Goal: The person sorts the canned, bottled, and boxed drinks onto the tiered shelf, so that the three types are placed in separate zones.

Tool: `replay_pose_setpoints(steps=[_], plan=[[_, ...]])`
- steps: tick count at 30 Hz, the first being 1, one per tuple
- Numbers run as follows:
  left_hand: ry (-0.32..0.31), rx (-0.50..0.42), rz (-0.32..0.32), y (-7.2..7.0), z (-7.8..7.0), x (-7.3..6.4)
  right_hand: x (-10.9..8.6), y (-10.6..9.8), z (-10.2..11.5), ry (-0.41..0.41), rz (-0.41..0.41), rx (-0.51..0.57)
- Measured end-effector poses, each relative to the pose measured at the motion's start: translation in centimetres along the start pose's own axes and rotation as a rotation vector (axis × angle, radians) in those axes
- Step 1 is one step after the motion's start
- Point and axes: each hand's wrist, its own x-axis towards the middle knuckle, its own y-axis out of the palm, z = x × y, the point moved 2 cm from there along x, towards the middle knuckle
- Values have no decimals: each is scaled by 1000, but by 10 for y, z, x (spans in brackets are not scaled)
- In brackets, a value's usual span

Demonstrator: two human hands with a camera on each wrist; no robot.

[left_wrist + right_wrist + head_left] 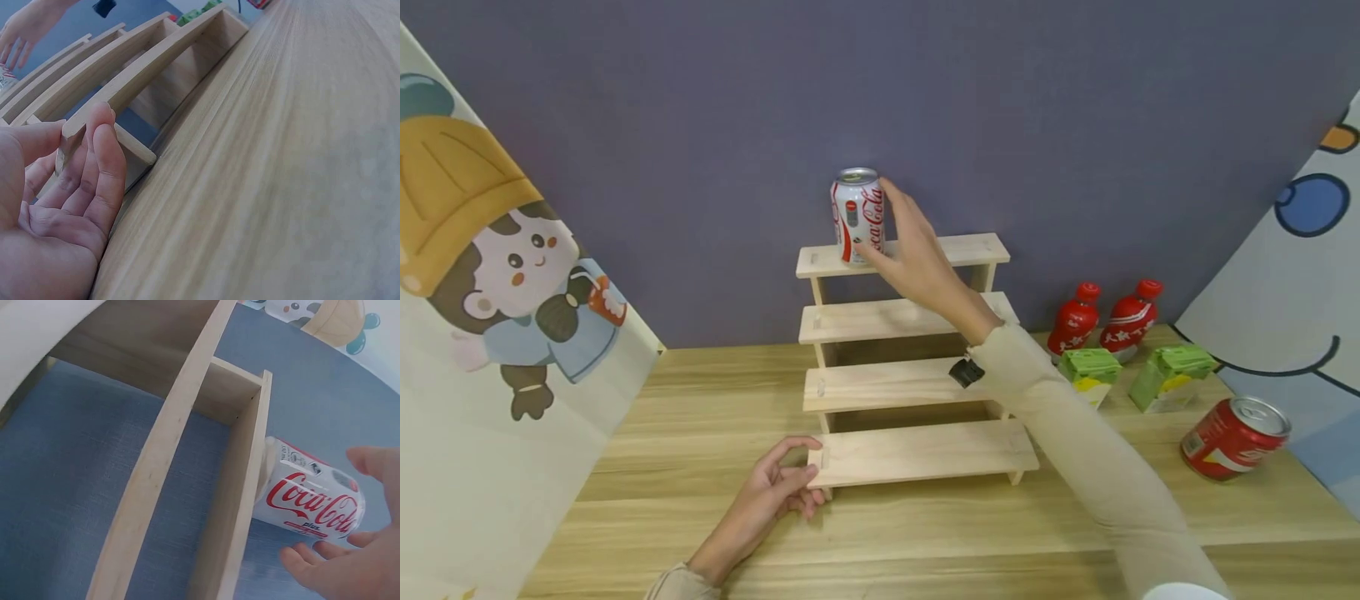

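Note:
A white Coca-Cola can (847,218) stands upright on the top tier of a wooden step shelf (917,454), left of its middle. My right hand (913,254) is beside the can, thumb toward its front and fingers by its right side. The right wrist view shows the fingers spread and a gap between the can (306,494) and the upper digit; whether any fingertip touches it I cannot tell. Down at the lowest tier, my left hand (772,492) pinches the left end of the board. The left wrist view has this board (119,90) between thumb and fingers.
Right of the shelf stand two red bottles (1073,321), two green juice cartons (1172,379) and a red Coca-Cola can (1235,439). A dark blue-grey back wall (700,167) rises close behind the top tier. Printed panels flank the wooden table (700,442).

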Motion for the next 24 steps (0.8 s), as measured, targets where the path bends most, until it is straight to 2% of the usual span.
replay_pose_setpoints(steps=[9, 14, 19, 24], plan=[[-10, 2, -8, -1, 1, -2, -20, -7, 4, -73, 7, -41], [-25, 6, -9, 0, 4, -4, -37, -11, 2, -67, 28, -60], [13, 1, 19, 0, 2, -2, -49, -20, 1, -97, 0, -78], [31, -8, 31, -1, 0, -1, -59, -28, 2, -110, 5, -84]])
